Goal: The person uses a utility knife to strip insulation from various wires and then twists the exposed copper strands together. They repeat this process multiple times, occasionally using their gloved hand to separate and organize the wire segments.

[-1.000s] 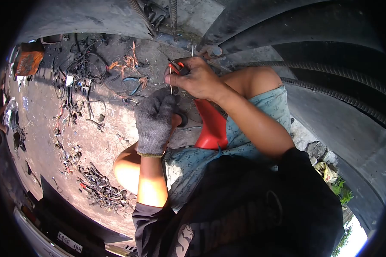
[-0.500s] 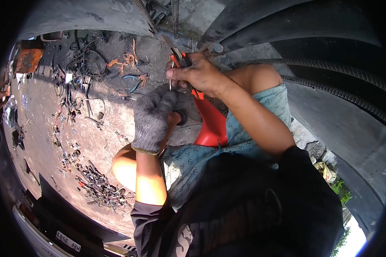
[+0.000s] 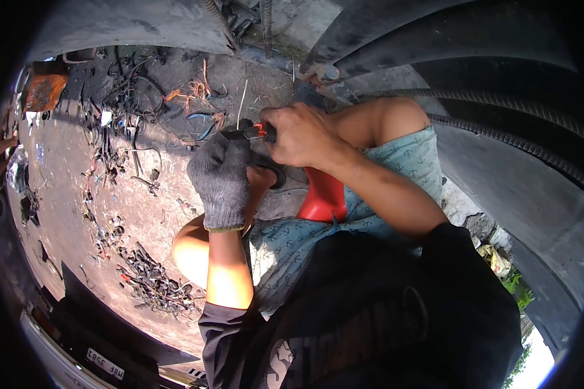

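Note:
My left hand (image 3: pixel 220 175), in a grey knit glove, is closed around a thin white wire (image 3: pixel 242 104). One end of the wire sticks up above the glove. My bare right hand (image 3: pixel 298 133) grips a utility knife (image 3: pixel 262 130) with an orange-and-black handle. Its blade points left and lies across the wire close to the gloved fingers; whether it cuts into the covering cannot be made out. Both hands are close together above the ground, in front of a red plastic object (image 3: pixel 321 198) between the legs.
A heap of wire offcuts (image 3: pixel 152 279) lies on the ground at lower left. Tangled dark cables (image 3: pixel 120 97) and orange-brown stripped strands (image 3: pixel 191 94) lie further up. A rusty box (image 3: pixel 44 93) stands at upper left. Ribbed steel bars (image 3: pixel 499 97) and large dark curved panels are at right.
My right hand has turned the knife from pointing up to pointing left, bringing its blade down to the wire. My left hand has shifted slightly left and down.

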A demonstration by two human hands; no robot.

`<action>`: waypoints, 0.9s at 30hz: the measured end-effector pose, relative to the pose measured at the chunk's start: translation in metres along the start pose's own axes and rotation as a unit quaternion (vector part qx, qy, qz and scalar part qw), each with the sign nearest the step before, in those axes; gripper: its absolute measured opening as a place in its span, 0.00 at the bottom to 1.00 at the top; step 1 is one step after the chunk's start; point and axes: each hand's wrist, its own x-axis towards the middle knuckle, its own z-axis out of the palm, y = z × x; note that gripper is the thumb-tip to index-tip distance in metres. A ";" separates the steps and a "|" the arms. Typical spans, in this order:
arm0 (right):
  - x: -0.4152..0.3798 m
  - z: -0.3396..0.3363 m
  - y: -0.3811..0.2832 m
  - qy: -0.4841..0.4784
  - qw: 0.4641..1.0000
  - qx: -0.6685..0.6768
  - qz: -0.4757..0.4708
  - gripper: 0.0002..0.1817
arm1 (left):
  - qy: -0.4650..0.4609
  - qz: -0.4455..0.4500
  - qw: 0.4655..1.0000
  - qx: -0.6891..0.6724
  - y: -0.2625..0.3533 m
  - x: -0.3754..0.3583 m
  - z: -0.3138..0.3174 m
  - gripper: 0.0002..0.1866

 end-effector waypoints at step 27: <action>0.014 0.025 0.006 0.108 0.980 0.169 -0.001 0.14 | 0.066 0.029 0.997 0.036 0.024 -0.011 -0.015 0.14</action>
